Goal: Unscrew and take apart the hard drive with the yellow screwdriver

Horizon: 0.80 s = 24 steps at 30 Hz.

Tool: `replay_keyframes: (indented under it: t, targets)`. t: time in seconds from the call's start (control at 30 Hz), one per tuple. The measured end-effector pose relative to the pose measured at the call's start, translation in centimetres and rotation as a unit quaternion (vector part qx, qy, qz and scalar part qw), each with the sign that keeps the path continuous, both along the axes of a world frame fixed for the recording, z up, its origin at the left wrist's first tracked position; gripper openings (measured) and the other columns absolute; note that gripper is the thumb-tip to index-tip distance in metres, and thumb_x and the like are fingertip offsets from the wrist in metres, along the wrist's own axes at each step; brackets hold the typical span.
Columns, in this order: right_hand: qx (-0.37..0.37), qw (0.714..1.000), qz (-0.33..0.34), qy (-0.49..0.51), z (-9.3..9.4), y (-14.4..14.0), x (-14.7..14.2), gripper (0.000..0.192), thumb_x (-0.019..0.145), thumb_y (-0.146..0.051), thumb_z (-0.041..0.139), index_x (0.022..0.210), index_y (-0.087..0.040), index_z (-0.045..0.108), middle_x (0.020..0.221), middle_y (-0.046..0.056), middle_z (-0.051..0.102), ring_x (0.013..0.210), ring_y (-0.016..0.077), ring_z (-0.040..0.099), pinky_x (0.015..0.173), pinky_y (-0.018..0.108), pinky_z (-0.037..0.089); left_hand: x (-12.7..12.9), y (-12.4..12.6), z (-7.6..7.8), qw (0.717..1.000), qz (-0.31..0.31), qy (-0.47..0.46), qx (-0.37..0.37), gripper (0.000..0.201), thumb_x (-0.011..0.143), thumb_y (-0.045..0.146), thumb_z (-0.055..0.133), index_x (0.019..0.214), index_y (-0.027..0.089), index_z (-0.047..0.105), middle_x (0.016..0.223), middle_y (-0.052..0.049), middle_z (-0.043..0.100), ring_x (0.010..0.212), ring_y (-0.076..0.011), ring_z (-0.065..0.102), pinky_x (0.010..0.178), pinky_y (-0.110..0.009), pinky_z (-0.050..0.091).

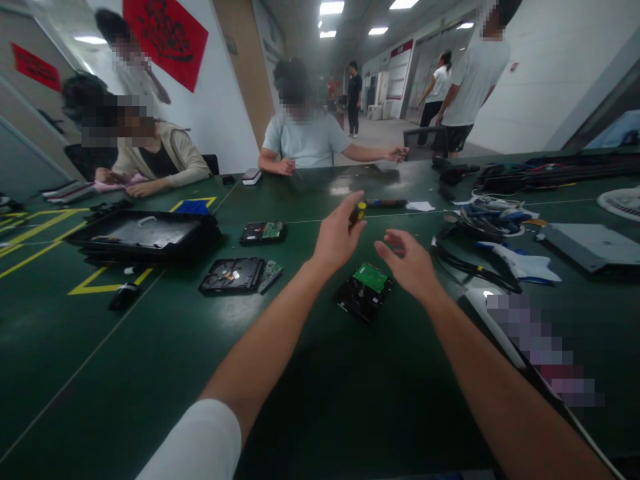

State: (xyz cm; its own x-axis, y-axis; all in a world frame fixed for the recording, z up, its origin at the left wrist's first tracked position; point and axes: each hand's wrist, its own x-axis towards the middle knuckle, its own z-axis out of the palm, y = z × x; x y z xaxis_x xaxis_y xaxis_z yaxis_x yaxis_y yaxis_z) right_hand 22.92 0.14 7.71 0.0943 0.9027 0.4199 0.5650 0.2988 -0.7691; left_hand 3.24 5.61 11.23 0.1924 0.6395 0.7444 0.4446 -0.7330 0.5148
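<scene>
The left hand (336, 233) is pinching a yellow-and-black cylindrical handle (361, 211); a black-and-green rectangular metal hard drive (365, 291) is lying near the loosely spread right hand (411, 265).

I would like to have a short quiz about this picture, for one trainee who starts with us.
1. Which hand holds the yellow-and-black object?
2. The circuit board on the drive nearest the right hand is: A) red, B) green, C) white.
3. True or false: in the picture, the grey metal box lies to the right of the black tray.

Key: 1. The left hand. 2. B. 3. True.
</scene>
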Motion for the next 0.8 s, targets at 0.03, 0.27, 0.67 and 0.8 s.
replay_keyframes:
  t: [0.03, 0.27, 0.67, 0.8]
  targets:
    - [-0.037, 0.998, -0.024, -0.041, -1.3, 0.4, 0.3, 0.06, 0.095, -0.065, 0.072, 0.133, -0.019, 0.071, 0.134, 0.02, 0.075, 0.123, 0.0372, 0.071, 0.106, 0.057, 0.056, -0.3, 0.4, 0.4, 1.0, -0.015, -0.011, -0.002, 0.066, 0.097, 0.011, 0.066, 0.158, 0.03, 0.051, 0.139, -0.009, 0.073, 0.12, -0.0261, 0.074, 0.109, -0.045, 0.059]
    - [-0.198, 0.97, 0.029, -0.137, -5.5, 0.7, 0.3, 0.11, 0.08, -0.079, 0.08, 0.162, -0.013, 0.05, 0.142, 0.022, 0.07, 0.135, 0.0433, 0.063, 0.111, 0.057, 0.052, -1.4, 1.3, 1.5, 0.993, -0.1, -0.03, -0.05, 0.057, 0.096, 0.012, 0.065, 0.151, 0.028, 0.057, 0.115, -0.006, 0.076, 0.093, -0.0202, 0.075, 0.092, -0.038, 0.065]
    - [-0.203, 0.95, -0.004, -0.237, -5.4, -1.8, -1.2, 0.135, 0.069, -0.089, 0.078, 0.171, -0.014, 0.034, 0.16, 0.024, 0.055, 0.151, 0.0494, 0.044, 0.122, 0.067, 0.037, -2.7, 0.3, 1.2, 0.991, -0.119, -0.046, -0.045, 0.055, 0.097, 0.014, 0.067, 0.149, 0.029, 0.059, 0.114, -0.005, 0.076, 0.095, -0.0189, 0.075, 0.087, -0.035, 0.067]
    - [-0.196, 0.949, -0.008, -0.246, -5.7, -1.6, -1.4, 0.131, 0.07, -0.091, 0.076, 0.171, -0.017, 0.035, 0.158, 0.022, 0.056, 0.15, 0.0484, 0.045, 0.121, 0.066, 0.037, -2.2, 0.9, 0.3, 0.99, -0.117, -0.07, -0.047, 0.054, 0.097, 0.015, 0.068, 0.149, 0.03, 0.059, 0.113, -0.005, 0.076, 0.096, -0.0193, 0.076, 0.085, -0.034, 0.067]
